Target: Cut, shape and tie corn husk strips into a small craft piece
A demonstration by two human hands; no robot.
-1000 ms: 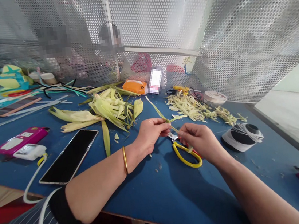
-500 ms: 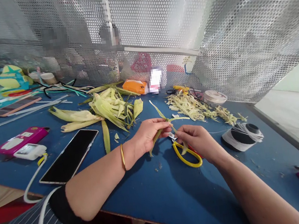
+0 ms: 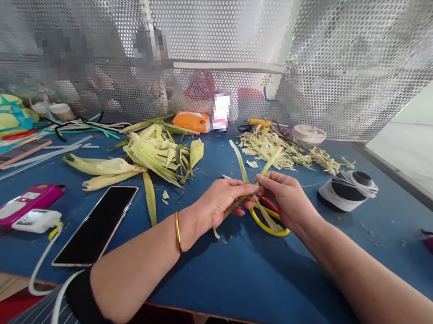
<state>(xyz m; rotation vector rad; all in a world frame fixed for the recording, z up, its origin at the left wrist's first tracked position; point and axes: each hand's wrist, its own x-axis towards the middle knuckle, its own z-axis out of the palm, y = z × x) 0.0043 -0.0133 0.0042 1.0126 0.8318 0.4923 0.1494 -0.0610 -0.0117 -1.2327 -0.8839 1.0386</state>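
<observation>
My left hand [image 3: 231, 198], a gold bangle on its wrist, pinches green corn husk strips [image 3: 239, 159] between thumb and fingers. Close against it, my right hand [image 3: 282, 196] is closed on the same bundle where the strips cross. Two strip ends point up and away, and others hang below the fingers. Under the hands lie yellow-handled scissors [image 3: 271, 226], partly hidden by the strips and fingers. A pile of corn husks [image 3: 154, 149] lies beyond my left hand. Past my right hand is a heap of thin, pale husk shreds [image 3: 266, 147].
A spool of white thread [image 3: 348, 190] stands at right. A dark-screened phone [image 3: 97, 225] and a magenta device [image 3: 24, 203] with a white cable lie at left. An orange packet [image 3: 191, 122] and a lit screen [image 3: 221, 111] stand before the perforated metal partition [image 3: 223, 28].
My hands have come together, the right moving up to the left. The husk strips now cross, with two ends splayed upward. The view has shifted slightly.
</observation>
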